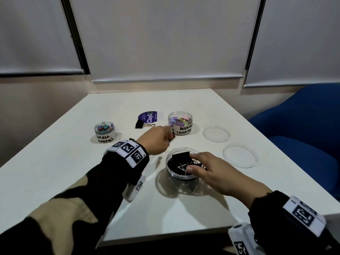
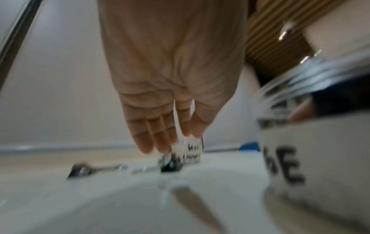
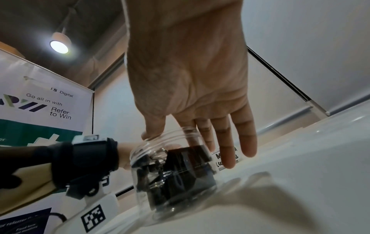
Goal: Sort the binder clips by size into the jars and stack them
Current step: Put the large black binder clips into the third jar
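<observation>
Black clips fill the nearest jar point(image 1: 181, 167), over whose open mouth the right hand point(image 1: 215, 171) is laid, thumb and forefinger spread across the rim and the other fingers straight down its far side; nothing is gripped. The left hand point(image 1: 156, 141) is reached toward the foot of the medium jar point(image 1: 180, 123), where a small dark clip point(image 1: 172, 138) is met by its fingertips. Whether that clip is pinched or only touched cannot be told (the left wrist view is blurred).

Two risks can be judged from here. The dark clip lies just beside the medium jar, so that jar could be nudged or tipped if the fingers are closed carelessly. The nearest jar looks heaped to its rim, and a clip could be caught and spilled if the right hand is lifted sideways.

Three jars are counted on the table point(image 1: 73, 172): the nearest one, the medium one holding coloured clips, and a small jar point(image 1: 104, 131) well apart to the left, also holding coloured clips. Two clear lids point(image 1: 216, 134) point(image 1: 239, 156) lie flat to the right; a third is not seen. One larger black clip point(image 1: 139, 123) remains loose on a purple card point(image 1: 150, 116). No jars are stacked yet.
</observation>
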Demonstrator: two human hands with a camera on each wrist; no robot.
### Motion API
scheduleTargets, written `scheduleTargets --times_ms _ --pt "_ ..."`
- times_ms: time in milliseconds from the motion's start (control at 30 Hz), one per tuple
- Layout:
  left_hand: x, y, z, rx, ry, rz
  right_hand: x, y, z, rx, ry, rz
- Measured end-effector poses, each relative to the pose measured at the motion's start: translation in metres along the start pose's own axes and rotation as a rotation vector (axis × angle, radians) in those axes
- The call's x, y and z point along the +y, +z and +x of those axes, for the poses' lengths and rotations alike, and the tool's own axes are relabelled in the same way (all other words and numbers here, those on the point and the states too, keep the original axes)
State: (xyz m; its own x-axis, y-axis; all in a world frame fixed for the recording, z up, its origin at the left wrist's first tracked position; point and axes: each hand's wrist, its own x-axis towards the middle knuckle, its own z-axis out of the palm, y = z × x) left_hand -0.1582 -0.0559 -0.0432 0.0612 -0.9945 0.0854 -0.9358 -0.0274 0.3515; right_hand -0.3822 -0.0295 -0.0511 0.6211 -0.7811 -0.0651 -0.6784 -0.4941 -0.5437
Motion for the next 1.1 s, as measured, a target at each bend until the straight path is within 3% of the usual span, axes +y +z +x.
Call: scheduleTargets --times_ms 133,333,533,667,800,967,1100 --pt "-0.014 0.002 0.017 -0.138 -0.098 0.176 0.001 -0.001 0.0 0.008 0.006 0.026" --pt "-0.007 0.016 0.032 -0.291 -0.034 0.278 0.002 -0.002 0.002 -0.023 0.002 0.047" --pt "-0.007 0.012 0.029 -0.194 0.004 0.215 0.003 -0.003 0.004 -0.017 0.005 0.071" --pt "-0.012 0.012 0.021 -0.265 -0.023 0.278 0.002 -0.002 0.002 -0.009 0.015 0.105" --pt "-0.02 0.01 0.012 -0.237 -0.038 0.23 0.001 -0.003 0.001 -0.009 0.027 0.122" --pt "-0.024 -0.001 -0.004 -0.138 -0.061 0.134 0.003 -0.003 0.003 -0.018 0.036 0.138" --pt "-0.012 -0.016 -0.018 -0.013 -0.011 -0.089 0.006 -0.002 0.009 -0.022 0.052 0.104"
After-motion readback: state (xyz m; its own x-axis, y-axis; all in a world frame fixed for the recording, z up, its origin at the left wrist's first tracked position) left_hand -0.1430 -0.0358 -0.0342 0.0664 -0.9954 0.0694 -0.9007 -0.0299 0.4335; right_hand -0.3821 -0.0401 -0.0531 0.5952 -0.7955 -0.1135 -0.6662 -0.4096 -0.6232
